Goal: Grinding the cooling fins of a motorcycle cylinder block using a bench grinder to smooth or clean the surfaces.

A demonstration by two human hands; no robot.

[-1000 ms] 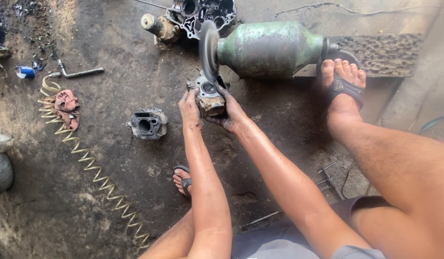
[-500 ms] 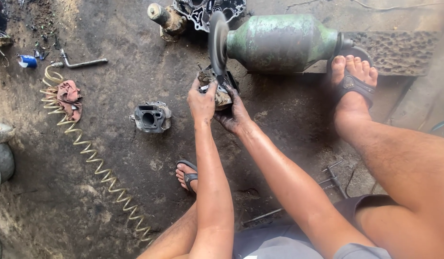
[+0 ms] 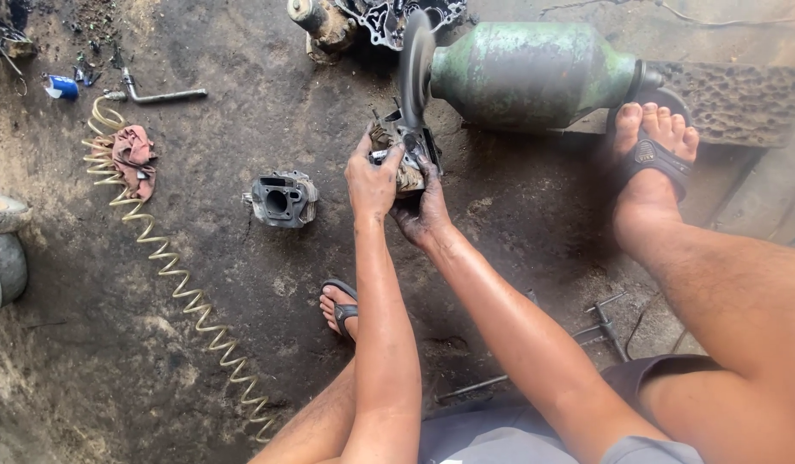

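Observation:
Both hands hold a small grimy metal engine part [image 3: 406, 155] against the lower edge of a dark grinding wheel [image 3: 415, 60]. My left hand [image 3: 372, 180] grips the part from the left and top. My right hand [image 3: 425, 210] cups it from below and the right. The wheel is mounted on a worn green motor body [image 3: 535, 73] lying on the ground. My right foot in a sandal [image 3: 651, 159] rests beside the motor's far end.
A grey engine cylinder block [image 3: 281, 199] lies on the dirty floor to the left. A coiled yellowish hose [image 3: 178, 279] runs diagonally, with a red rag [image 3: 135, 155] and a metal wrench [image 3: 157, 94] near it. More engine casings [image 3: 389, 17] sit behind the wheel. My left foot [image 3: 339, 308] is below.
The view has shifted a little. My hands have raised the part slightly and keep it pressed to the wheel's lower edge; my left hand now sits more on top.

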